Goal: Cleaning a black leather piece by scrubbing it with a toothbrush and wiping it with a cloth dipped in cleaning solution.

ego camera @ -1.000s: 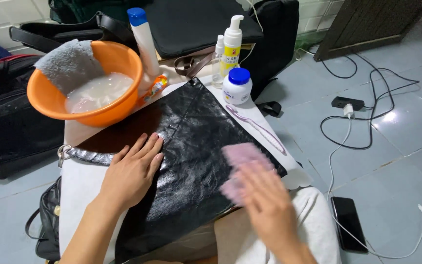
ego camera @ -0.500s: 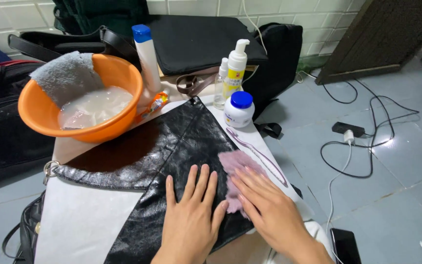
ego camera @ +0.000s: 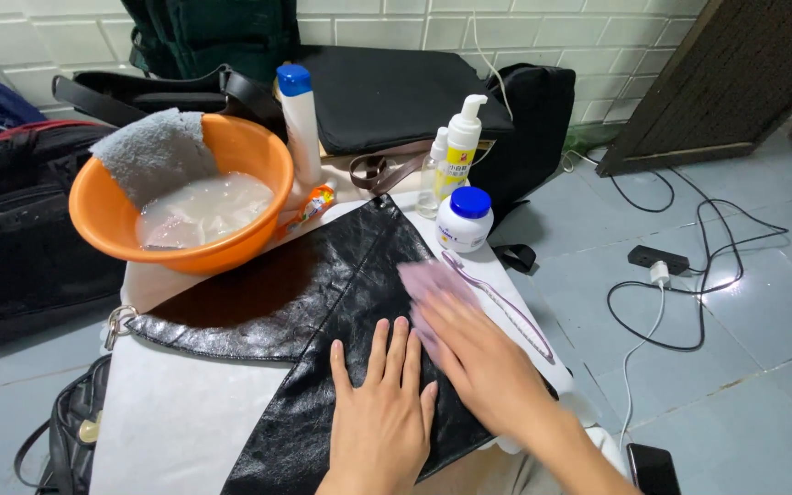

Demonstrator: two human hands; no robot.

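Note:
A glossy black leather bag (ego camera: 323, 312) lies flat on a white-covered table (ego camera: 176, 412). My left hand (ego camera: 382, 412) rests flat on the bag's near part, fingers together and pointing away from me. My right hand (ego camera: 483, 362) lies just to its right, pressing a pale pink cloth (ego camera: 428, 284) against the leather. The cloth sticks out beyond my fingertips, near the bag's right edge. A purple toothbrush (ego camera: 497, 307) lies alongside that edge.
An orange basin (ego camera: 185, 197) with cloudy water and a grey cloth (ego camera: 158, 151) stands at the back left. Behind the bag stand a blue-capped bottle (ego camera: 300, 128), a pump bottle (ego camera: 460, 151) and a white jar (ego camera: 465, 220). Black bags surround the table; cables (ego camera: 680, 275) and a phone (ego camera: 653, 469) lie on the floor.
My left hand slid from the bag's left side to beside my right hand. The right hand moved the pink cloth farther up the leather. The camera tilted up.

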